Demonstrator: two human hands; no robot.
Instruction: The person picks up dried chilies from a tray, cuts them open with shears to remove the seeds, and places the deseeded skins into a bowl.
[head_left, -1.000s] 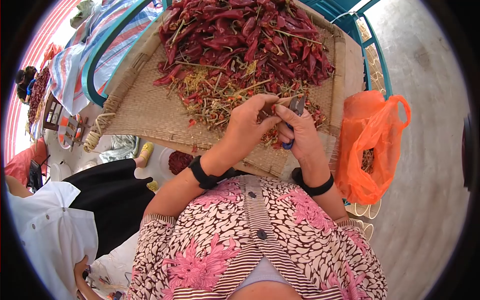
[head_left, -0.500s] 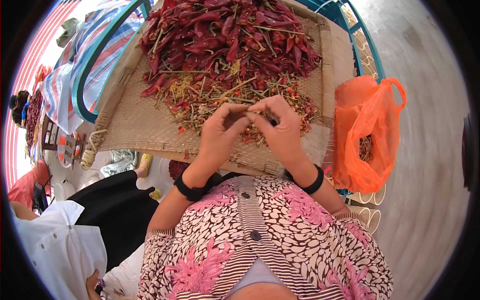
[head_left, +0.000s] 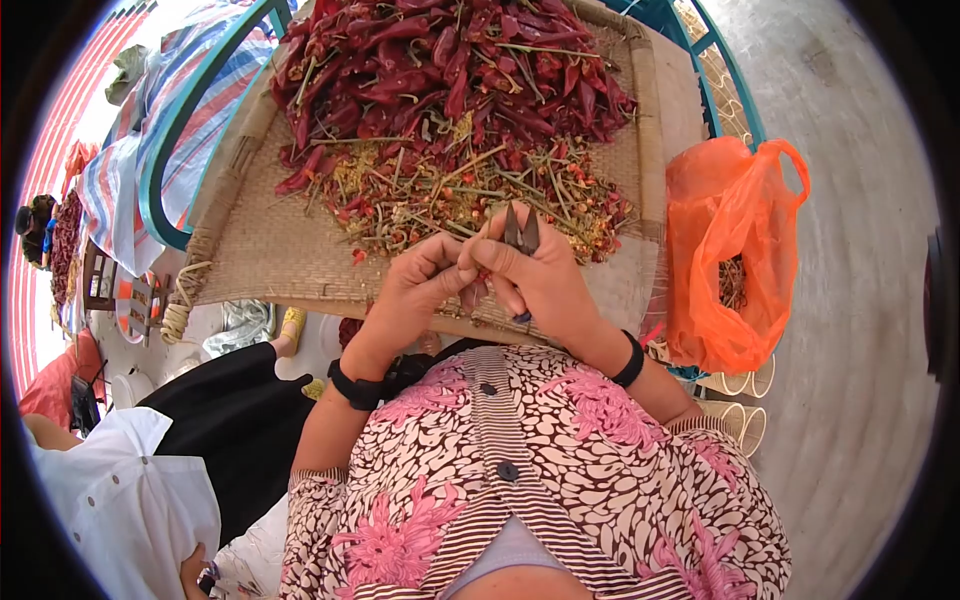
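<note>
My right hand (head_left: 550, 285) is closed around a pair of small snips (head_left: 521, 230), whose two dark pointed blades stick up past the fingers, slightly apart. The fingertips of my left hand (head_left: 410, 285) meet those of the right in a pinch. Between them shows part of a dried red chili pepper (head_left: 473, 293), mostly covered by the fingers. Both hands are over the near edge of a woven tray (head_left: 260, 240). Beyond them on the tray lie cut stems and seeds (head_left: 430, 195), and behind these a heap of dried red chilies (head_left: 440, 75).
An orange plastic bag (head_left: 750, 250) with stems inside hangs at the tray's right. A teal metal frame (head_left: 160, 170) curves along the left side. At the lower left is another person in a white shirt (head_left: 130, 490). Striped sheeting (head_left: 190, 100) lies beyond the frame.
Both hands have drawn slightly nearer to my body. My right hand has turned, so the snips' blades now show pointing up. The reddish pepper now shows below the fingertips.
</note>
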